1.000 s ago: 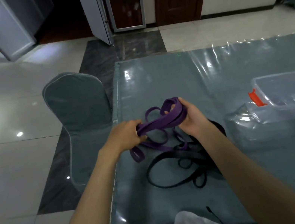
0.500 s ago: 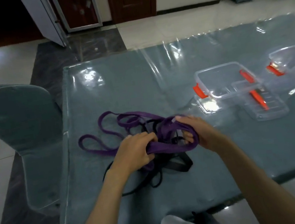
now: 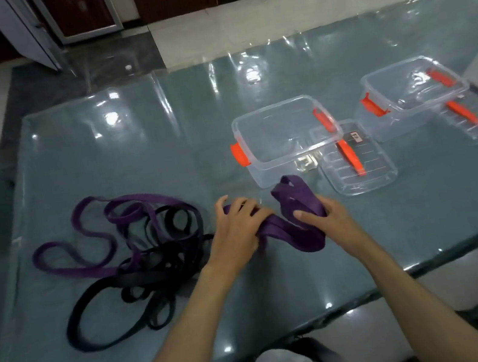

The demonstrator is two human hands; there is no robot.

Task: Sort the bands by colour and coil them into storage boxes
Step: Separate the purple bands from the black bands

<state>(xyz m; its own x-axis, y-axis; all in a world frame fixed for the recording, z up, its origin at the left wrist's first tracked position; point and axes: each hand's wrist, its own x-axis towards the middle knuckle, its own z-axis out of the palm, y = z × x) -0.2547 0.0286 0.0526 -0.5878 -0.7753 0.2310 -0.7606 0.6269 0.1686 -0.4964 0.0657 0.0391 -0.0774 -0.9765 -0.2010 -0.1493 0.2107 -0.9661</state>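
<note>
— While both hands are working the purple band [image 3: 298,227], which way is the box lying from it?

— The nearer clear box [image 3: 285,136] is sitting just beyond the bundle, up and slightly right of it on the table [image 3: 131,155]. The top fold of the band is reaching almost to the box's near wall, though I cannot tell whether it is touching.

— And who is holding what?

— The right hand [image 3: 329,217] is gripping the folded bundle, fingers curled round the thick end. The left hand [image 3: 239,228] is lying over the band's other end, fingers bent across it and pinning it; I am judging that as a hold rather than a flat press.

— So which hand is nearer the box?

— The right one, clearly. The bundle's long axis is running low-left to upper-right, so its leading end is already pointing at the open box.

— And the rest?

— The loose purple bands [image 3: 94,238] and black bands [image 3: 140,281] are lying tangled well to the left, beyond the left hand. A second clear box [image 3: 413,92] is standing farther right, well apart from the hands, with a lid [image 3: 356,166] resting between the two boxes.

— The coming move?

— I am guessing a short carry forward by the right hand, once the coil is holding its shape.
</note>
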